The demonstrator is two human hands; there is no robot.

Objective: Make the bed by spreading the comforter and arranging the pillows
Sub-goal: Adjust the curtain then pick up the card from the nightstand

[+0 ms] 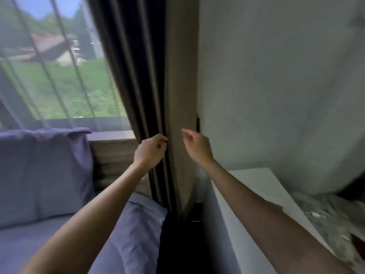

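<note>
My two arms (pixel 94 210) reach out over a purple pillow (pixel 134 230), which lies below my left fingers. My left hand (pixel 150 152) pinches a fold of the dark curtain (pixel 138 76), I think to pull it aside for light. My right hand (pixel 196 145) hangs loose just beside it, holding nothing. A second purple pillow (pixel 43 171) leans far left of my fingers, under the window (pixel 59 76). I see no words anywhere.

The pleated fabric curtain (pixel 150 76) hangs in vertical bands of taupe brown and near-black navy. The upright soft pillow (pixel 43 171) and the flat soft pillow (pixel 136 230) are plain lavender blue. The wooden headboard panel (pixel 112 155) shows grey-brown grain. The bedside cabinet top (pixel 256 186) is plain white, the plaster wall (pixel 276 76) pale greenish white, and the blurred surface (pixel 325 214) mottled grey and white.
</note>
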